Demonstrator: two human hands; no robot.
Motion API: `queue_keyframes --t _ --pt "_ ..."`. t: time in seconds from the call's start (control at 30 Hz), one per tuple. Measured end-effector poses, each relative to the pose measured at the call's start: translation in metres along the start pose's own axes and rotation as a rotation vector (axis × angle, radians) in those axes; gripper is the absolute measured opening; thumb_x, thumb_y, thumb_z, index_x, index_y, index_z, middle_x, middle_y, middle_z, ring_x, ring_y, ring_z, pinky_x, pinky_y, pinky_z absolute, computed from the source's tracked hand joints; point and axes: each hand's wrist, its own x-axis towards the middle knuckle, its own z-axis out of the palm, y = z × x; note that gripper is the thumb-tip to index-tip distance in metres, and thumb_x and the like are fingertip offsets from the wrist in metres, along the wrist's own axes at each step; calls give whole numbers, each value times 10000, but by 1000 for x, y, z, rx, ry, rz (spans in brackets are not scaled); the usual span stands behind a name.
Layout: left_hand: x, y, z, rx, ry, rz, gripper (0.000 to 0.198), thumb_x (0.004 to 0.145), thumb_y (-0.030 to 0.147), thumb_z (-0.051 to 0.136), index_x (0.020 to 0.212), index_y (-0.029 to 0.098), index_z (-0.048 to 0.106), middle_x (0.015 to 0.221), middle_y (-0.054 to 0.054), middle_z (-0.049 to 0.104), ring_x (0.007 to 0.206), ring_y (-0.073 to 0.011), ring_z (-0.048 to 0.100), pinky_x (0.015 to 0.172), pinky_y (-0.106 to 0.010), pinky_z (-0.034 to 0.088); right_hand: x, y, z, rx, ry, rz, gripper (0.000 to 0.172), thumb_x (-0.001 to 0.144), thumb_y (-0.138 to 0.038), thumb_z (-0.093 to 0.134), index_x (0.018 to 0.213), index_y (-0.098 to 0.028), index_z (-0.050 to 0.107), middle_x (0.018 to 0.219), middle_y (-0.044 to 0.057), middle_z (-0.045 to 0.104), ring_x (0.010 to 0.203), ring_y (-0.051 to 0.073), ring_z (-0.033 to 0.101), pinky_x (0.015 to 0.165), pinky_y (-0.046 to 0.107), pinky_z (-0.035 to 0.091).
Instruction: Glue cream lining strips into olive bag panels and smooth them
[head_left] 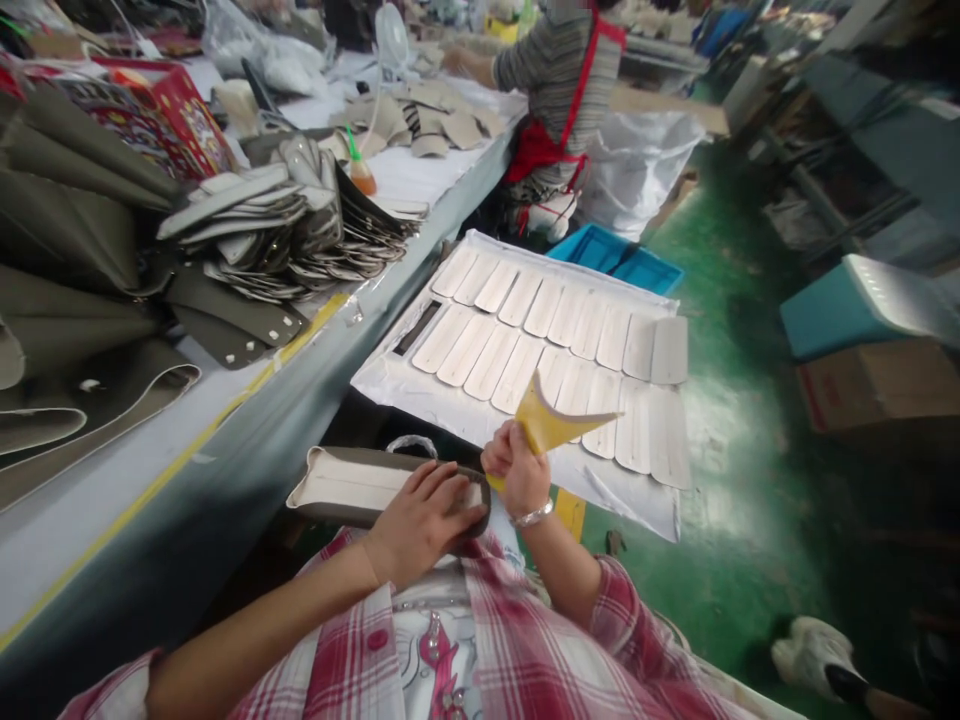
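Your right hand [517,470] is closed around a yellow scraper [551,425], its concave edge and 2 pointed corners turned away from you; your left hand [427,520] lies over the right end of a dark-edged panel with a white centre [352,483], just in front of your body; its fingers rest across the top, but whether it grips cannot be told. Ahead, a white-covered board [637,515] carries 2 rows of white strips [486,365]; a blue crate [615,258] sits beyond its far edge. To your left, the table [420,185] bears piled grey pieces [292,225]; a green-nozzled bottle [362,178] stands near them; farther off, a co-worker [559,100] is beside the table.
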Motion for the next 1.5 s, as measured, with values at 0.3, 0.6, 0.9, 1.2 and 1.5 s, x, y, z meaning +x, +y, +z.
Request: queue_keyframes --t 0.3,0.6,0.9,1.2,1.5 --pt "0 -2 -1 -19 -32 13 396 870 356 492 1266 344 501 1288 -68 448 1267 -287 318 1074 -507 227 4 15 -7 -85 -42 -10 400 832 -531 553 656 -203 407 483 -94 206 370 53 202 357 189 192" --pt "4 1 -6 34 -4 37 355 874 378 462 1222 342 521 1261 -51 482 1256 -293 333 1058 -499 240 3 7 -4 -700 -172 -56 404 830 -592 489 747 -201 546 505 -21 437 446 122 395 449 268 346" --pt "-78 -50 -59 -317 466 -541 581 885 364 460 1400 171 274 1414 -155 364 1306 -236 346 1083 -456 289 19 -42 31 -1000 -494 276 408 766 -586 535 845 -186 518 663 44 636 557 167 596 488 262 462" --pt "-111 -118 -31 -1555 493 -794 481 760 355 595 1166 97 576 1158 -132 611 1000 -236 592 888 -343 439 73 -8 91 -1670 -1067 308 152 843 -292 518 932 -203 602 710 31 651 551 167 582 526 262 408" --pt "-104 -142 -26 -1799 428 -690 463 592 218 655 1042 114 620 960 -80 639 832 -188 580 732 -278 449 90 90 163 -1980 -1098 -363 434 937 -450 374 768 -166 656 787 115 642 756 241 590 708 347 355"
